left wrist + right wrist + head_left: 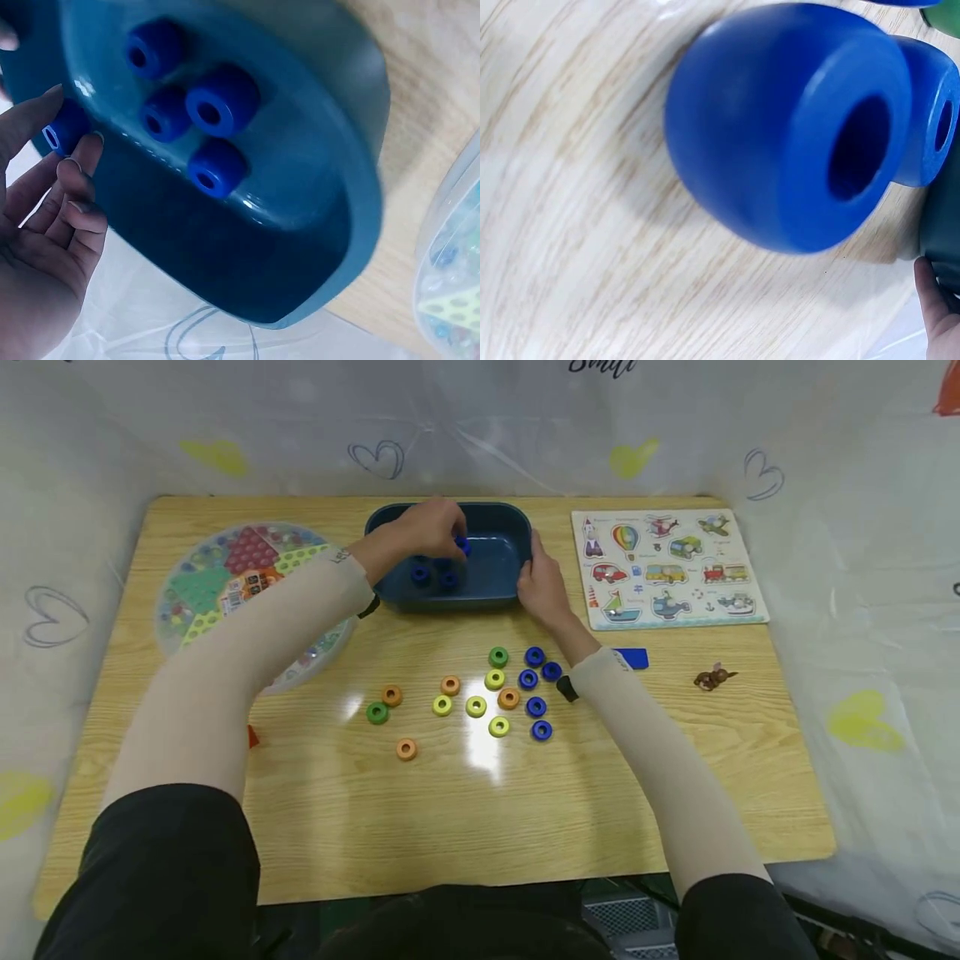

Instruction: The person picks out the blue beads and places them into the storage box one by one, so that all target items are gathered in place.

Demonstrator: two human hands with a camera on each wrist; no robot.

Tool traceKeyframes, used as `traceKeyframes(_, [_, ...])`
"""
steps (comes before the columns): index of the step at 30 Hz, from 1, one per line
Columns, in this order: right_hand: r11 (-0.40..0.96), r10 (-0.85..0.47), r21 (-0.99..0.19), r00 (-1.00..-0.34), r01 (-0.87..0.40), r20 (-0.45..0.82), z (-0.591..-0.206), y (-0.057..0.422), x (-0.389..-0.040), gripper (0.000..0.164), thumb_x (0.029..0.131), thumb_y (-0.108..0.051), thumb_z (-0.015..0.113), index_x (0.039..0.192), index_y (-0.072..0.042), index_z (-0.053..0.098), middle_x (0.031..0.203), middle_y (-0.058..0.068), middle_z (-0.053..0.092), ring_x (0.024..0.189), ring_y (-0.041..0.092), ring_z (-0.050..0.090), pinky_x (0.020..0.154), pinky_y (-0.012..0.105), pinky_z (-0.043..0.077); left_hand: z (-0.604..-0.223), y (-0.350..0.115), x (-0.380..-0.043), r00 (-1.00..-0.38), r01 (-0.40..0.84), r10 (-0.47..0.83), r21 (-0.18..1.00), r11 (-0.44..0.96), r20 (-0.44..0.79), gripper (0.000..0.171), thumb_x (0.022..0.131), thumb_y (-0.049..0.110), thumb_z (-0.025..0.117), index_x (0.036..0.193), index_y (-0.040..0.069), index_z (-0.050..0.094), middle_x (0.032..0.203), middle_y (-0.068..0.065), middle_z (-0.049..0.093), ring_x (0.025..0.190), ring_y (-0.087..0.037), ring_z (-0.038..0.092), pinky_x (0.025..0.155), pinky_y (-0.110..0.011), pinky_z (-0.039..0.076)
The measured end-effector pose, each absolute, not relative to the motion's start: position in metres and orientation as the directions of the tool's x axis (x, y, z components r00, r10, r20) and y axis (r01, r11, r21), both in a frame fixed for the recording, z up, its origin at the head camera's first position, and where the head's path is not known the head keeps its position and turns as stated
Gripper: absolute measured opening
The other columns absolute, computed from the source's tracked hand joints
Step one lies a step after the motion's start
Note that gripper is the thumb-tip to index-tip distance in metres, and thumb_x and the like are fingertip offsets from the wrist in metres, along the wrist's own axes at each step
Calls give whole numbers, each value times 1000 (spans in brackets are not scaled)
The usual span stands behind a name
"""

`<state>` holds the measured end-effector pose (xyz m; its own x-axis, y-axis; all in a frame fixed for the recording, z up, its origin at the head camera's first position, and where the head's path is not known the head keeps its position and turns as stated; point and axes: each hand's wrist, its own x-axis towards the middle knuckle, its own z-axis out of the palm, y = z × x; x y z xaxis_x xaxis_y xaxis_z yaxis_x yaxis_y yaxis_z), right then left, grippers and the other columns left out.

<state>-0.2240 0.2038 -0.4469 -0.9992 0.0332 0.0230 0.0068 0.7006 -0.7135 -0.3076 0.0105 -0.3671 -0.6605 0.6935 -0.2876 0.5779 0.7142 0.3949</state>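
Observation:
A dark teal plastic bin (491, 603) stands at the back of the table. Over its inside my left hand (431, 529) pinches a blue ring bead (69, 124) between thumb and fingers. Several more blue ring beads (217, 166) lie on the bin's floor below that hand. My right hand (543, 585) holds the bin's right end, with fingertips at the rim; part of its grip is hidden. On the table in front of the bin lie loose blue beads (536, 707), yellow beads (476, 707), orange beads (406, 749) and green beads (377, 713).
A round, clear-covered game board (202, 585) lies left of the bin, partly under the left forearm. To the right are a vehicle picture puzzle board (667, 568), a blue flat piece (633, 657) and a small brown animal figure (714, 677). A red piece (252, 737) shows beside the left sleeve.

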Motion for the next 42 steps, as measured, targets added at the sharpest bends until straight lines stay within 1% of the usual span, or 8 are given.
traceKeyframes(4, [694, 30, -720, -999, -5, 36, -447, 205, -223, 53, 96, -5, 32, 146, 2, 16, 147, 13, 27, 130, 8, 23, 103, 15, 18, -374, 17, -316, -668, 567, 671, 364, 738, -321, 37, 82, 19, 70, 109, -6, 63, 108, -18, 61, 93, -29, 57, 83, -42, 46])
traceKeyframes(10, [684, 31, -729, -998, -14, 48, -447, 206, -222, 52, 96, -5, 32, 145, 3, 16, 146, 13, 28, 130, 9, 23, 102, 15, 18, -387, 26, -322, -680, 567, 648, 314, 761, -342, 17, 81, 17, 69, 80, 1, 63, 70, -5, 51, 60, -16, 43, 54, -30, 38])
traceKeyframes(18, [691, 40, -723, -998, -4, 43, -447, 207, -221, 52, 97, -5, 32, 146, 2, 16, 147, 12, 28, 130, 9, 24, 103, 16, 19, -397, 33, -320, -686, 574, 622, 246, 781, -377, 16, 80, 14, 64, 72, 6, 53, 67, -3, 45, 61, -17, 43, 54, -29, 37])
traceKeyframes(22, [689, 41, -725, -999, 5, 32, -447, 204, -220, 53, 97, -5, 32, 146, 1, 16, 147, 12, 27, 131, 10, 23, 103, 16, 18, -398, 25, -316, -687, 571, 631, 271, 775, -360, 27, 82, 18, 62, 103, 1, 64, 97, -12, 61, 83, -23, 56, 71, -36, 48])
traceKeyframes(25, [686, 28, -728, -999, -2, 29, -448, 202, -222, 53, 96, -5, 32, 146, 1, 16, 147, 13, 28, 130, 10, 26, 103, 17, 19, -395, 11, -309, -733, 540, 616, 303, 785, -289, 46, 86, 22, 60, 126, 0, 55, 127, -16, 51, 112, -29, 50, 90, -44, 43])
traceKeyframes(33, [689, 19, -725, -999, -19, 45, -449, 202, -226, 53, 96, -4, 34, 146, 2, 17, 145, 16, 30, 128, 12, 30, 103, 20, 23, -400, -55, -284, -897, 440, 428, 300, 847, 107, 53, 88, 20, 54, 134, -3, 42, 131, -22, 38, 120, -37, 34, 99, -49, 25])
traceKeyframes(37, [684, 13, -729, -999, -25, 46, -452, 206, -227, 53, 96, -4, 34, 145, 3, 17, 146, 15, 28, 130, 12, 26, 104, 19, 20, -402, -78, -272, -950, 268, 311, 446, 854, -24, 65, 89, 22, 53, 142, -4, 26, 139, -24, 30, 124, -38, 31, 103, -49, 24])
traceKeyframes(42, [681, 27, -732, -998, -26, 61, -456, 213, -230, 51, 98, -6, 33, 145, 3, 17, 147, 13, 27, 131, 9, 23, 104, 18, 18, -408, -89, -269, -939, 40, 244, 627, 778, -242, 60, 91, 19, 50, 145, 3, 27, 124, -22, 50, 103, -34, 53, 84, -44, 45])
